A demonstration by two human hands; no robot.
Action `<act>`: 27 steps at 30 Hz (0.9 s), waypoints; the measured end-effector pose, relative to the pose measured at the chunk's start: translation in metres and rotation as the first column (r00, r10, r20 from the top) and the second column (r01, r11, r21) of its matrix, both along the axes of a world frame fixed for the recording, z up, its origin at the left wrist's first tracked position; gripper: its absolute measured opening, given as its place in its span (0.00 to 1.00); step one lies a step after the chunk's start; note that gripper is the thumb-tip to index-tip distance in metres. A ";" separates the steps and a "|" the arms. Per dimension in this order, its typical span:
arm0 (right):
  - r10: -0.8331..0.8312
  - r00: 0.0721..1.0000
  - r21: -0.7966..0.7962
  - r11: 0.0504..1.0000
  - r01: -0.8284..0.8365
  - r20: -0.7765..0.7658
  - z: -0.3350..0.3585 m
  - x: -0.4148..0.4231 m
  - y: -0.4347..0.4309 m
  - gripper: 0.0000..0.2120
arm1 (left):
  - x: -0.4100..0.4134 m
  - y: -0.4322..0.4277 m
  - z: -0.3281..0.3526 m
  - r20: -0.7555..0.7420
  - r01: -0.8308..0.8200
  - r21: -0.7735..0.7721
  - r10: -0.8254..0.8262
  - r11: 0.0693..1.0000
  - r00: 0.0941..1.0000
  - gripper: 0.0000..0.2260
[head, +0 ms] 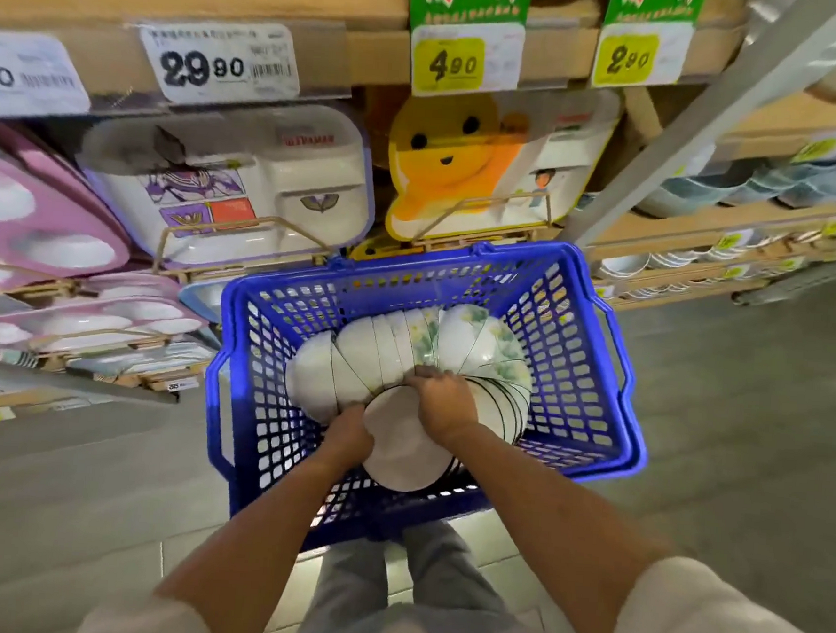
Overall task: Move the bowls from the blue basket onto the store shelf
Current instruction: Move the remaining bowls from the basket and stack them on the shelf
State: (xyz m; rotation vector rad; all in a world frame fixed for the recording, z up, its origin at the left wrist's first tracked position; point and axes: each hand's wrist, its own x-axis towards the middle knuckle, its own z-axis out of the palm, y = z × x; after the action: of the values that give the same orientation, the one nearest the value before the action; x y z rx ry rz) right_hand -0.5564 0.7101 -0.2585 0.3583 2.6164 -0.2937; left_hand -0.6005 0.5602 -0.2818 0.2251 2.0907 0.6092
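A blue basket stands on the floor in front of the store shelf. Inside it lie curved rows of nested white bowls, some with green leaf prints. Both my hands are down in the basket. My left hand grips the left side of a short stack of white bowls at the near end. My right hand clasps the same stack from the top right. The bowls' far ends are partly hidden behind my hands.
Children's divided plates stand on the shelf behind the basket: a white one, a yellow cartoon one, pink ones. Price tags hang above. Bowls fill the shelves to the right. Grey floor surrounds the basket.
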 end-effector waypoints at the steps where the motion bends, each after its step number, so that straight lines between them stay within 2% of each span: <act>1: -0.008 1.000 -0.015 1.000 0.008 0.001 0.000 0.002 0.001 0.25 | -0.001 0.000 0.000 -0.006 0.004 0.002 -0.004 1.000 1.000 0.19; 4: -0.080 0.996 -0.119 0.990 0.076 -0.027 0.005 0.008 0.003 0.27 | -0.006 -0.001 0.008 -0.006 -0.009 -0.010 0.009 1.000 1.000 0.22; 7: -0.186 0.976 -0.274 0.950 0.150 -0.111 0.018 0.012 0.003 0.24 | -0.018 -0.002 0.024 -0.025 0.003 -0.066 -0.004 0.998 1.000 0.23; 10: -0.278 0.948 -0.417 0.888 0.194 -0.152 0.034 0.012 0.005 0.23 | -0.032 -0.006 0.049 0.002 -0.053 0.000 0.053 0.999 0.999 0.26; 12: -0.379 0.914 -0.544 0.802 0.249 -0.141 0.045 0.012 0.006 0.23 | -0.041 -0.010 0.071 0.038 -0.154 0.051 0.152 0.987 0.988 0.22; 14: -0.510 0.854 -0.669 0.670 0.321 -0.101 0.060 0.009 0.005 0.22 | -0.048 -0.010 0.095 0.073 -0.245 0.095 0.239 0.965 0.968 0.18; 16: -0.655 0.755 -0.792 0.476 0.382 -0.030 0.077 0.004 0.005 0.21 | -0.056 -0.009 0.119 0.086 -0.268 0.141 0.258 0.953 0.962 0.17; 18: -0.734 0.677 -0.885 0.278 0.373 0.055 0.096 -0.003 0.005 0.19 | -0.063 -0.010 0.143 0.120 -0.307 0.181 0.289 0.935 0.950 0.17; 20: -0.760 0.642 -0.937 0.146 0.317 0.099 0.119 -0.009 0.004 0.17 | -0.069 -0.012 0.167 0.200 -0.384 0.235 0.342 0.893 0.918 0.16; 24: -0.833 0.546 -0.969 0.059 0.239 0.084 0.168 -0.022 0.001 0.18 | -0.075 -0.014 0.221 0.292 -0.468 0.343 0.381 0.814 0.877 0.13; 27: -0.870 0.479 -0.979 -0.019 0.205 0.118 0.209 -0.027 0.000 0.15 | -0.075 -0.014 0.261 0.223 -0.441 0.423 0.380 0.792 0.898 0.07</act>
State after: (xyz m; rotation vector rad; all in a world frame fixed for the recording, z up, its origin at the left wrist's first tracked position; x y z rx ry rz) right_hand -0.5832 0.7098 -0.0500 1.0585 1.8780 -2.5329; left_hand -0.6752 0.5458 -0.0210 -0.0108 1.8456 1.3631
